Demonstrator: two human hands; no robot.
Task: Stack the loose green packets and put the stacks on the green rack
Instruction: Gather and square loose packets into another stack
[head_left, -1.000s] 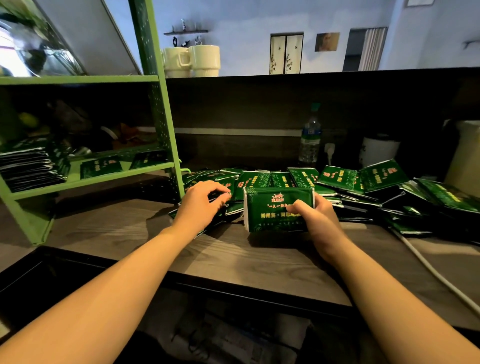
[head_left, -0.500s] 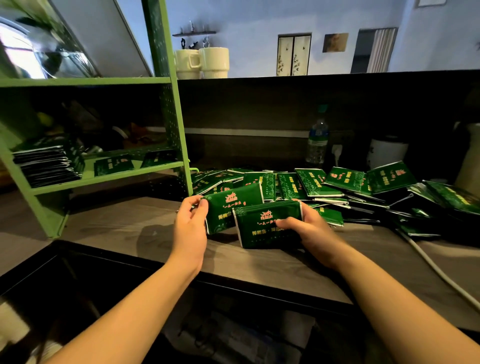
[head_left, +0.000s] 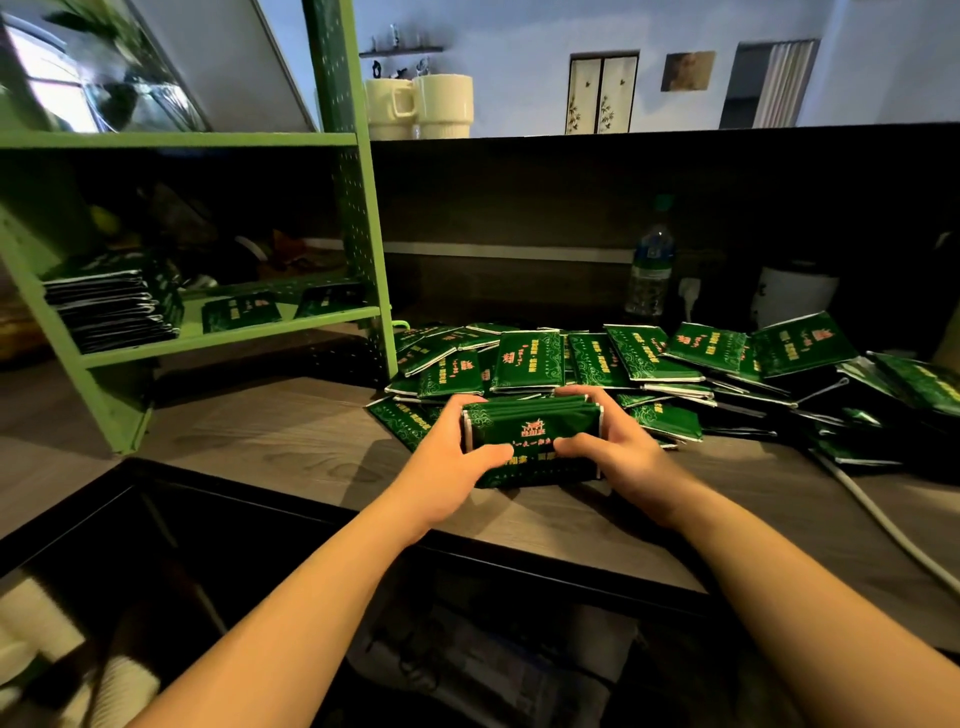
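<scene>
A small stack of green packets (head_left: 532, 428) stands on edge on the wooden counter, held from both sides. My left hand (head_left: 449, 457) grips its left end, thumb across the front. My right hand (head_left: 618, 452) grips its right end the same way. Behind them a loose pile of green packets (head_left: 644, 358) spreads across the counter to the right. The green rack (head_left: 228, 335) stands at the left; on its lower shelf lie a tall stack of packets (head_left: 111, 309) and two flat packets (head_left: 241, 312).
A water bottle (head_left: 652, 270) and a white pot (head_left: 792, 296) stand behind the pile by the dark back panel. A white cable (head_left: 883, 525) runs along the counter at the right. Two cream mugs (head_left: 421, 106) sit on the ledge above. The counter's front edge drops to a dark lower level.
My left hand picked a packet from the pile and brought it against the stack in my right hand. Both hands now hold the stack together, a little nearer the counter's front.
</scene>
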